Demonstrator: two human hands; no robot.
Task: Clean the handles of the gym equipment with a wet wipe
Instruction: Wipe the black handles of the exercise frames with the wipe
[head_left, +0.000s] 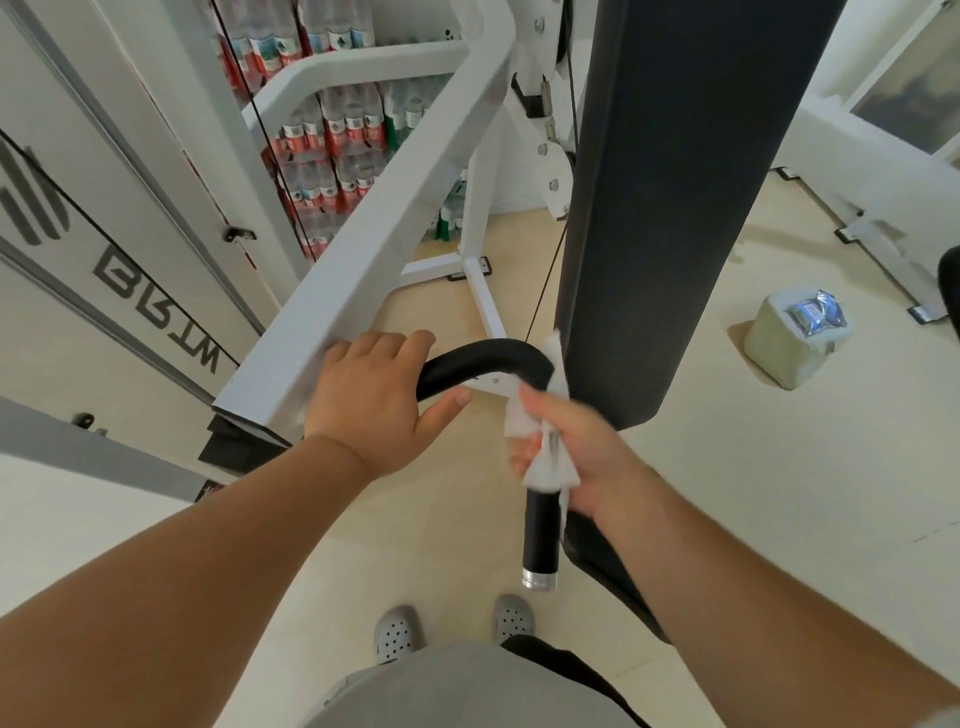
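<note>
A black padded handle (483, 361) curves out from the white machine arm (374, 249) and bends down to a straight grip (540, 530) with a silver end cap. My left hand (374, 400) grasps the curved part of the handle near the white arm. My right hand (576, 452) is closed around the straight grip just below the bend, with a white wet wipe (540, 441) wrapped between palm and handle. Part of the wipe sticks out above and below my fingers.
A tall dark upright pad (670, 208) stands right behind the handle. White frame feet (478, 280) and a thin cable cross the beige floor. A pale block with a blue wipes packet (815, 314) on it sits at the right. Stacked water bottles (337, 145) fill the back.
</note>
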